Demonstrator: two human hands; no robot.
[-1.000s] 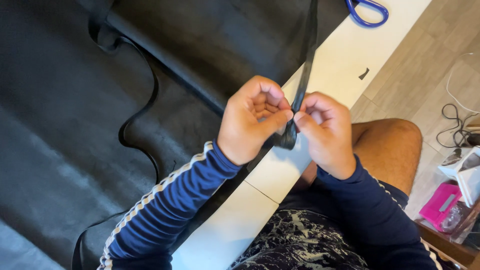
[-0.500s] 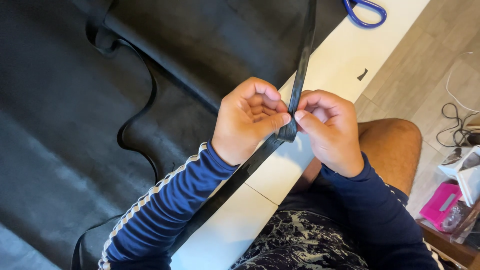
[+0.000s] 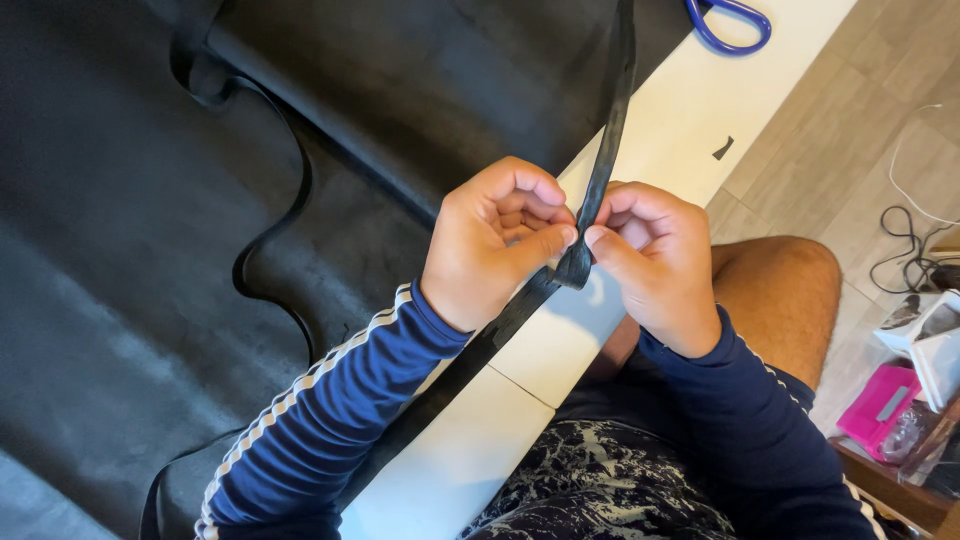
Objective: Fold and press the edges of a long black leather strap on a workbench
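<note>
- Your left hand (image 3: 497,240) and right hand (image 3: 650,255) pinch the narrow black fabric strap (image 3: 604,160) between thumbs and forefingers.
- Strap's long axis runs diagonally above the white desk (image 3: 690,110) edge, upper end pointing away from you.

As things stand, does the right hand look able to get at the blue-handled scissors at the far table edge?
Probably yes, though not at once. The right hand and left hand both pinch the black strip. The white table looks bare up to the scissors.
</note>
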